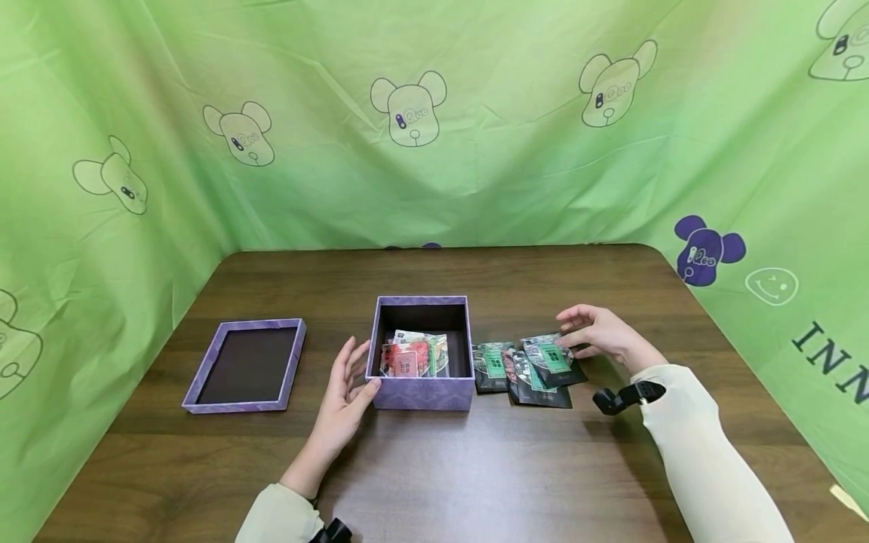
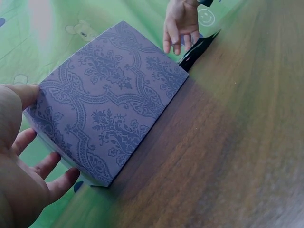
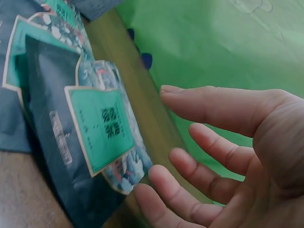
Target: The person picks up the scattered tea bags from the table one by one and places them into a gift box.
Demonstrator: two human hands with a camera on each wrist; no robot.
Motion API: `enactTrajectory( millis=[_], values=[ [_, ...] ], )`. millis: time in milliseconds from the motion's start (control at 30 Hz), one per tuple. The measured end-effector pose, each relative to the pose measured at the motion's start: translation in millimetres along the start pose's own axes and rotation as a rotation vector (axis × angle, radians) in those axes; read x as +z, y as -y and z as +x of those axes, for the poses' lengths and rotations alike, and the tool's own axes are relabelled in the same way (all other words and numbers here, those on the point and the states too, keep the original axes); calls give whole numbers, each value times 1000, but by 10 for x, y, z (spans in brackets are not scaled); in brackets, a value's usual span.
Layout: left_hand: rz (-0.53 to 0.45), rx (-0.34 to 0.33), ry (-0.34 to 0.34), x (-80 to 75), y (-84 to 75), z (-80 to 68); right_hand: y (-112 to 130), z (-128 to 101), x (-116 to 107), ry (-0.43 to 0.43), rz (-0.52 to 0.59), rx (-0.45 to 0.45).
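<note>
A purple patterned box [image 1: 422, 394] stands without its lid on the table, black inside. Within it lie several packets, a red one [image 1: 409, 362] uppermost. My left hand [image 1: 342, 403] is at the box's left side, thumb at the near left corner and fingers spread loosely along the wall, as the left wrist view also shows. To the right of the box, several dark sachets with green labels overlap. Over the right end of them is my right hand [image 1: 606, 336], fingertips close to the uppermost sachet [image 3: 102, 128]; the right wrist view shows its fingers loosely bent, holding nothing.
The purple-rimmed box lid [image 1: 296, 363] lies on the left of the table, dark inside facing up. The wooden table [image 1: 434, 271] ends at the back against a green curtain [image 1: 489, 181] printed with bear heads. The curtain also hangs along both sides.
</note>
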State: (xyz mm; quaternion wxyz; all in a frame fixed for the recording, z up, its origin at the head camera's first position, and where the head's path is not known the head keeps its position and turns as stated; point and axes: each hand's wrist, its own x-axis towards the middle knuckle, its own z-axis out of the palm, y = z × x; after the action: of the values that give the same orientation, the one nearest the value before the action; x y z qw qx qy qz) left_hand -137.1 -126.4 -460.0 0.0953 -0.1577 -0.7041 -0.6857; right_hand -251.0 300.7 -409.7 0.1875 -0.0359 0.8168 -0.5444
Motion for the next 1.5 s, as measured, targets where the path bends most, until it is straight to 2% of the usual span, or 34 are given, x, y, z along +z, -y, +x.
enactTrajectory(
  millis=[333,667,1000,1200,1333,1500],
  values=[
    [2,8,3,-2,6,4,-74,6,21,4,-103,-2],
    [0,4,1,1,-2,1,-41,10,115,5,-273,-13],
    [3,13,0,2,10,-4,-19,8,155,6,-278,14],
    [7,11,-4,-4,13,-1,-26,24,143,-11,-350,-19],
    [9,15,-5,-1,13,2,-55,23,111,-11,-315,-31],
    [7,26,-4,6,14,0,-94,12,36,4,-173,-37]
  ],
)
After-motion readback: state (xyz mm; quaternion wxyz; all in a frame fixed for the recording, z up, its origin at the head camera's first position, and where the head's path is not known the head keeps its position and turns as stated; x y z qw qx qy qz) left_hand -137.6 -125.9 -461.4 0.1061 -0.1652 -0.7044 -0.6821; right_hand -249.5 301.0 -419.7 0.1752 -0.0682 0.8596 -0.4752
